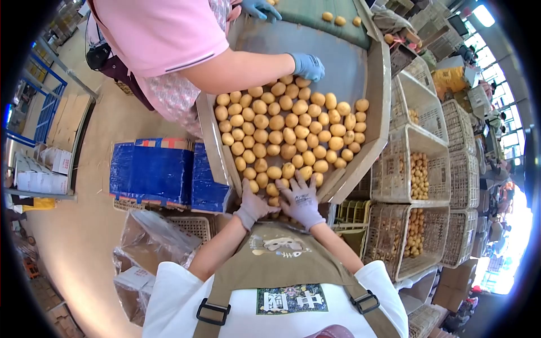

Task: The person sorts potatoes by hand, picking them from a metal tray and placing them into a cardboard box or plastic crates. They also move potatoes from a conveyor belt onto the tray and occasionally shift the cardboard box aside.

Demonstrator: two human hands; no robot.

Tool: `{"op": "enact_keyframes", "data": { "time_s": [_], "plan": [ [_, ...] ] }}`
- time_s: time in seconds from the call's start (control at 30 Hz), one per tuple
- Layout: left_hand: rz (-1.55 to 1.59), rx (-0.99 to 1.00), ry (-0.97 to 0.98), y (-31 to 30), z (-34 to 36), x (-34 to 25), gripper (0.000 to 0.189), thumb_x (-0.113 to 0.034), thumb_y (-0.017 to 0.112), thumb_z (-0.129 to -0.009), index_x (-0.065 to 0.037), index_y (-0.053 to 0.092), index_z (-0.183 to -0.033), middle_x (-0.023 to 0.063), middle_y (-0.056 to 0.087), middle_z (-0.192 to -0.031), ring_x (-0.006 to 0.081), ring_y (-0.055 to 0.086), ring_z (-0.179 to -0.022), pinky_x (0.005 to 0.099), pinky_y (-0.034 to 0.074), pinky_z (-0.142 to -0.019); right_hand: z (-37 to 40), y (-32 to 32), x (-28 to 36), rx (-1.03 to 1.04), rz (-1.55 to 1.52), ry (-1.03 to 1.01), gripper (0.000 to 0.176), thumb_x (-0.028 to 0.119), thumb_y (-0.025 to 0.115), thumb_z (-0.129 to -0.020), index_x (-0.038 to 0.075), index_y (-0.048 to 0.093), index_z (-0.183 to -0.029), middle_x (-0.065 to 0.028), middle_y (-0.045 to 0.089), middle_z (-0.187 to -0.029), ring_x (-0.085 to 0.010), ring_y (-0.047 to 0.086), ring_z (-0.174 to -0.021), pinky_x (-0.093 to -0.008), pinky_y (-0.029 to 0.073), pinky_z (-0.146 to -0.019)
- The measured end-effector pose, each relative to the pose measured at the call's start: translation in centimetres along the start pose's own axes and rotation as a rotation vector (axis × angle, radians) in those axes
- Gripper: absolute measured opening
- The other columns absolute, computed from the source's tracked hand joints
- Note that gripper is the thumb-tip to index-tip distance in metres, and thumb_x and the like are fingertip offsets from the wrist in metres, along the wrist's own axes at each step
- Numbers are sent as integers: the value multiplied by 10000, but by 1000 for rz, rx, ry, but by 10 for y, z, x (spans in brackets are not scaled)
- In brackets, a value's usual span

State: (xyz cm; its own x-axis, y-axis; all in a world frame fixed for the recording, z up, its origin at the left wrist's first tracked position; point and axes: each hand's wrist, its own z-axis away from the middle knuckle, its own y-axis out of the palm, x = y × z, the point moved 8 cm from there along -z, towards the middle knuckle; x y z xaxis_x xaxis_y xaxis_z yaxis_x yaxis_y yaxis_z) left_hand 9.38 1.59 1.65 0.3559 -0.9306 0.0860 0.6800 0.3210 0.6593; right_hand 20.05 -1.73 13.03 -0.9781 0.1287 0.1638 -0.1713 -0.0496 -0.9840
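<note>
Many round, yellow-brown fruits (288, 151), potato-like in looks, lie close together on the grey sorting table (344, 67). At the narrow near end of it, my left hand (253, 205) in a pale glove rests against the lowest fruits, fingers apart. My right hand (303, 201), gloved in the same pale fabric, lies over the fruits beside it with its fingers spread on them. A few fruits show between my two hands; those under my palms are hidden.
A co-worker in a pink shirt (163, 34) reaches over the table's far part with a blue-gloved hand (307, 66). Crates (410, 205) holding similar fruits stand right. Blue-wrapped boxes (151, 173) and an opened carton with plastic (152, 242) are left.
</note>
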Motion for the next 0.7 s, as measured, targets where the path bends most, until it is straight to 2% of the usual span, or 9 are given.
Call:
{"op": "enact_keyframes", "data": {
  "time_s": [0.07, 0.17, 0.23, 0.3, 0.43, 0.5, 0.63, 0.7],
  "plan": [
    [31, -86, 9, -9, -4, 1, 1077, -908, 354, -788, -212, 220, -1599, 81, 202, -1657, 365, 173, -1515, 753, 24, -1121, 1, 5, -1, 3, 16, -1, 613, 381, 672, -824, 297, 543, -1418, -121, 596, -1291, -347, 406, -1410, -748, 176, -1118],
    [17, 44, -16, 2, 1, 1, 1064, -888, 366, -804, -219, 174, -1609, 105, 179, -1652, 381, 168, -1511, 765, 28, -1119, 0, 3, 0, 42, 16, 11, 599, 378, 668, -830, 286, 547, -1410, -129, 587, -1322, -350, 406, -1409, -744, 175, -1119],
    [32, 66, -4, 2, 1, 0, 1015, -875, 349, -826, -234, 204, -1601, 76, 216, -1642, 358, 166, -1513, 775, 9, -1107, -1, 0, 1, 33, -12, 20, 579, 367, 660, -834, 261, 555, -1394, -150, 576, -1335, -356, 407, -1407, -742, 186, -1113],
    [76, -28, -8, -2, -1, 2, 1001, -873, 347, -829, -238, 222, -1593, 68, 243, -1631, 346, 167, -1513, 780, 12, -1102, -1, 3, 0, 24, -13, 18, 580, 364, 658, -832, 262, 557, -1394, -155, 576, -1340, -359, 410, -1406, -746, 180, -1114],
    [-6, 6, 41, 0, 0, -2, 990, -867, 334, -842, -231, 212, -1590, 73, 250, -1615, 340, 198, -1497, 789, 41, -1093, -2, 1, 1, -3, 4, 12, 569, 364, 640, -839, 266, 563, -1395, -157, 585, -1336, -363, 427, -1397, -743, 162, -1123],
    [18, 32, 5, 0, -2, -1, 986, -861, 337, -848, -226, 203, -1592, 81, 247, -1612, 339, 202, -1494, 795, 50, -1088, -2, 4, -1, 12, 10, 16, 570, 363, 627, -853, 284, 545, -1411, -150, 588, -1337, -362, 436, -1394, -738, 154, -1128],
    [-20, -5, 41, -1, -1, -2, 1035, -881, 352, -822, -198, 229, -1589, 89, 219, -1638, 373, 195, -1502, 778, 75, -1098, -1, 3, 0, 20, 17, 16, 570, 358, 633, -852, 286, 542, -1410, -147, 592, -1330, -356, 443, -1393, -739, 158, -1127],
    [-19, -19, 64, -4, 0, -3, 970, -818, 431, -839, -187, 285, -1561, 89, 284, -1596, 332, 253, -1479, 758, 126, -1103, -1, 3, 0, 22, 12, 17, 562, 353, 634, -855, 285, 546, -1405, -144, 594, -1328, -353, 453, -1383, -740, 161, -1125]
  ]
}}
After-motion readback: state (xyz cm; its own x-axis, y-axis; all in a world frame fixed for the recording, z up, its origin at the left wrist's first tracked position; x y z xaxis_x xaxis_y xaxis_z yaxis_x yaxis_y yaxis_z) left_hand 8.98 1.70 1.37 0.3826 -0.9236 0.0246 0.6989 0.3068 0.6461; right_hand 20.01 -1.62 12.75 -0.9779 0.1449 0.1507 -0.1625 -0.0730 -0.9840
